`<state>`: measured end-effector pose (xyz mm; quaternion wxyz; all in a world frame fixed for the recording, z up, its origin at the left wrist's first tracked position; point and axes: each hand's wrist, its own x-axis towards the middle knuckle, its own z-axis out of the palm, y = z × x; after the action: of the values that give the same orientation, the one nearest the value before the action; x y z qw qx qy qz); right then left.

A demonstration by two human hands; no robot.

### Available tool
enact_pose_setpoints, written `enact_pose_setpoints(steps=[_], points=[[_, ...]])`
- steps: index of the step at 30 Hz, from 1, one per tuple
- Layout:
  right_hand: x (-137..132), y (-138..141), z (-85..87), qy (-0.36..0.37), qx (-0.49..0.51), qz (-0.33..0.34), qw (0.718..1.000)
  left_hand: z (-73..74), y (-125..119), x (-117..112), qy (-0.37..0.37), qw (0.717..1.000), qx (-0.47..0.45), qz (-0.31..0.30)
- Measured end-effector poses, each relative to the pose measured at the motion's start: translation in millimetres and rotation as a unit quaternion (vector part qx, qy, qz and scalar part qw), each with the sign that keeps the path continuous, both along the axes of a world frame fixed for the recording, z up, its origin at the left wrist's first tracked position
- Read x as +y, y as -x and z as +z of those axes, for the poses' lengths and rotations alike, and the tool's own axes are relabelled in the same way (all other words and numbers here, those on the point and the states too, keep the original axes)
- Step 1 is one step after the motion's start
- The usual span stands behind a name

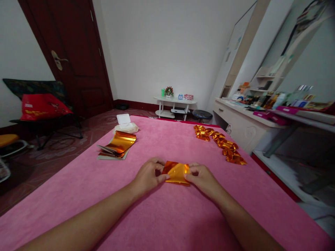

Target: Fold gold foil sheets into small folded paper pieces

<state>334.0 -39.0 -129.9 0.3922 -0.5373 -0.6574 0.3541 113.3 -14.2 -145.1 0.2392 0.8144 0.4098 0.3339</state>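
Gold foil (176,175) (perhaps folded), pinched by left hand (148,176), right hand (204,178) opposite

The pink cloth (157,141) looks matt and soft-napped — over its middle, a smooth, glossy foil sheet (176,173); toward its left edge, shiny gold sheets (123,142); toward its right, crinkled metallic foil pieces (225,143) — creased, glinting.

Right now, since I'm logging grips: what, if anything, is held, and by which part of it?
A gold foil piece: the left hand pinches its left edge, the right hand its right edge.
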Motion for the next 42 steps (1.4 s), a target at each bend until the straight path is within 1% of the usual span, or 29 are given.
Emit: enact_pose_setpoints(steps=[1, 3, 5, 7, 9, 12, 16, 18, 20, 22, 24, 26, 28, 30, 32, 35, 38, 40, 42], points=[[0, 2, -2.3, -0.022, -0.039, -0.038, 0.998, -2.0, 0, 2, -0.017, 1.000, 0.005, 0.023], [0, 5, -6.5, -0.049, -0.120, -0.087, 0.988, -4.3, 1, 6, -0.043, 0.997, 0.018, 0.057], [0, 7, -10.0, -0.063, -0.162, -0.117, 0.978, -4.9, 3, 9, -0.048, 0.996, 0.034, 0.066], [1, 7, -12.8, -0.064, -0.170, -0.128, 0.975, -5.3, 4, 13, -0.040, 0.997, 0.045, 0.057], [2, 6, -15.1, -0.047, -0.140, -0.125, 0.981, -6.6, 6, 17, -0.025, 0.998, 0.043, 0.039], [3, 3, -17.8, -0.015, -0.050, -0.108, 0.993, -10.6, 7, 23, -0.002, 1.000, 0.023, 0.019], [1, 3, -17.8, 0.018, 0.049, -0.092, 0.994, -13.0, 6, 21, 0.016, 1.000, -0.011, 0.024], [-1, 5, -16.6, 0.040, 0.060, -0.091, 0.993, -11.5, 5, 17, 0.017, 0.999, -0.018, 0.031], [-1, 8, -15.5, 0.046, 0.049, -0.100, 0.993, -9.7, 5, 14, 0.014, 0.999, -0.032, 0.041], [1, 13, -14.9, 0.027, 0.054, -0.115, 0.992, -8.8, 5, 13, 0.019, 0.997, -0.060, 0.052], [4, 19, -15.2, -0.010, 0.102, -0.126, 0.987, -8.8, 4, 13, 0.036, 0.992, -0.102, 0.068], [7, 25, -16.0, -0.052, 0.160, -0.131, 0.977, -8.5, 4, 14, 0.074, 0.981, -0.165, 0.069], [9, 29, -17.2, -0.087, 0.194, -0.134, 0.968, -6.7, 3, 14, 0.127, 0.960, -0.243, 0.052], [10, 31, -18.4, -0.108, 0.204, -0.130, 0.964, -3.3, 4, 12, 0.170, 0.935, -0.309, 0.038], [8, 32, -18.8, -0.120, 0.198, -0.114, 0.966, 0.7, 5, 9, 0.174, 0.919, -0.350, 0.036], [4, 33, -17.8, -0.120, 0.183, -0.075, 0.973, 5.5, 6, 4, 0.139, 0.918, -0.372, 0.013], [1, 32, -16.5, -0.097, 0.200, -0.033, 0.974, 6.4, 4, -1, 0.123, 0.924, -0.363, -0.016], [-1, 32, -16.2, -0.079, 0.218, -0.028, 0.972, 5.3, 3, -2, 0.132, 0.931, -0.341, -0.017], [-3, 32, -16.2, -0.070, 0.235, -0.042, 0.969, 4.4, 2, -3, 0.139, 0.939, -0.316, -0.005]])
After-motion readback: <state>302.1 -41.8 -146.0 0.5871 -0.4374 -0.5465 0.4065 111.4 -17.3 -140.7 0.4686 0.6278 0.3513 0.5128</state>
